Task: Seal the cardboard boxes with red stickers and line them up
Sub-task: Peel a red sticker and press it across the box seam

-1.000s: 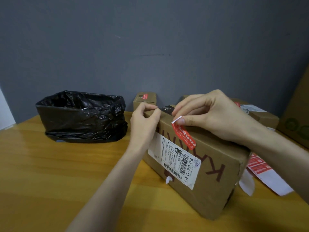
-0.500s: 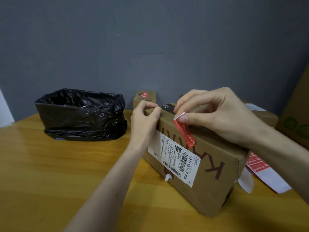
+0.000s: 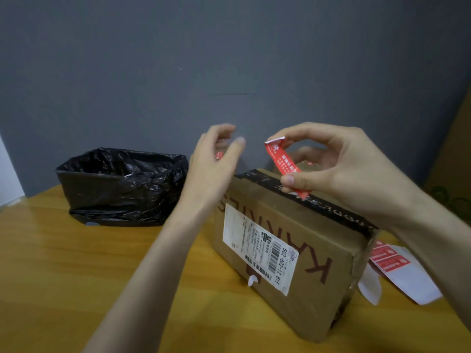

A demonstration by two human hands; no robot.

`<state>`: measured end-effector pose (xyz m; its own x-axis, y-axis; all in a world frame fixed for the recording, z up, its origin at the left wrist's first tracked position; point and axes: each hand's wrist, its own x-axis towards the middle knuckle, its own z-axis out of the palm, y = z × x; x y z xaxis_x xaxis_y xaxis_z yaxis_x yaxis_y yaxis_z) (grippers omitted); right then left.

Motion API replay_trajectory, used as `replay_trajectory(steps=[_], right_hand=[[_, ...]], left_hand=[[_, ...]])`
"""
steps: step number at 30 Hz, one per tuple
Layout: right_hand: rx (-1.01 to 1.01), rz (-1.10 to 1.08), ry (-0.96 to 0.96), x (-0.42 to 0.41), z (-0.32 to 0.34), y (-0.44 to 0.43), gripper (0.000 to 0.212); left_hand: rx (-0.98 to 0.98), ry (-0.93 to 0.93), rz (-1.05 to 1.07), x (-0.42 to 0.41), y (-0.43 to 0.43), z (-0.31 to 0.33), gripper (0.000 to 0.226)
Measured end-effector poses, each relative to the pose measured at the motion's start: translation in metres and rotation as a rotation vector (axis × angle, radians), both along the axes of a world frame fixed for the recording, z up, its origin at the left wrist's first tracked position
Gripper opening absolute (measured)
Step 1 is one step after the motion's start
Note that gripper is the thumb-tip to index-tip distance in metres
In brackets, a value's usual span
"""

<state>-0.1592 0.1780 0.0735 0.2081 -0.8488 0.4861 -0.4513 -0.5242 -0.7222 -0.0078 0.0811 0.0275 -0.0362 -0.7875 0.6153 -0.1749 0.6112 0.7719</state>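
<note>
Right hand (image 3: 351, 171): thumb and forefinger pinch a red rectangular paper sticker (image 3: 283, 159).
Sticker: tilted, with its lower tip at the black-taped top edge of the brown cardboard box (image 3: 305, 250).
Left hand (image 3: 214, 159): blurred, fingers loosely spread, holding nothing, above the box's left end.
Box: stands on the yellow wooden table (image 3: 76, 276).
Surroundings: crumpled black plastic bag (image 3: 122, 184) to the left, white sheet of red stickers (image 3: 390, 261) to the right.

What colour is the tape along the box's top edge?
Black tape, with faint pale print on it; shows in the head view.
</note>
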Motion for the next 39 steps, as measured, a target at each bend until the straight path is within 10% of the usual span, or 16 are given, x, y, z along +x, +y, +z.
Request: replay_trajectory(steps=[4,39], right_hand=[[-0.019,-0.067,0.114,-0.008,0.002,0.004,0.052],[0.183,0.096,-0.239,-0.036,-0.002,-0.010,0.063]], left_hand=[[-0.090,-0.097,-0.348,0.003,0.047,0.039,0.031],[-0.834,-0.345,0.209,-0.030,0.033,0.032,0.016]])
